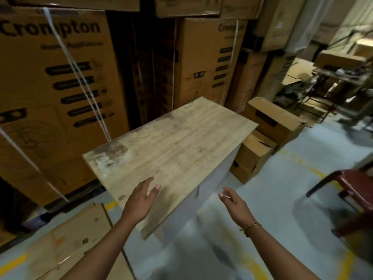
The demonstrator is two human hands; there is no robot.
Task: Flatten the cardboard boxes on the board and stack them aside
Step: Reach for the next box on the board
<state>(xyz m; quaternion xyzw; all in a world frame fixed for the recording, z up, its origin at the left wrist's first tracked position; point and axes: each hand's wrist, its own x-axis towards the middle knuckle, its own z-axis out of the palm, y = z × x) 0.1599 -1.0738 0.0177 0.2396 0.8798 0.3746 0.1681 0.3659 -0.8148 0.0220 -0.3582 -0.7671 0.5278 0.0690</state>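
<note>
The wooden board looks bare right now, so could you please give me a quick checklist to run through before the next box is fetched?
1. Wooden board free of boxes: ok.
2. Left hand empty, open over the board's near edge: ok.
3. Right hand empty, open, off the board's right side: ok.
4. Unflattened boxes available on the floor right of the board: ok.
5. Flat cardboard on the floor at lower left: ok.
6. Whether those boxes are empty: cannot tell.
</note>
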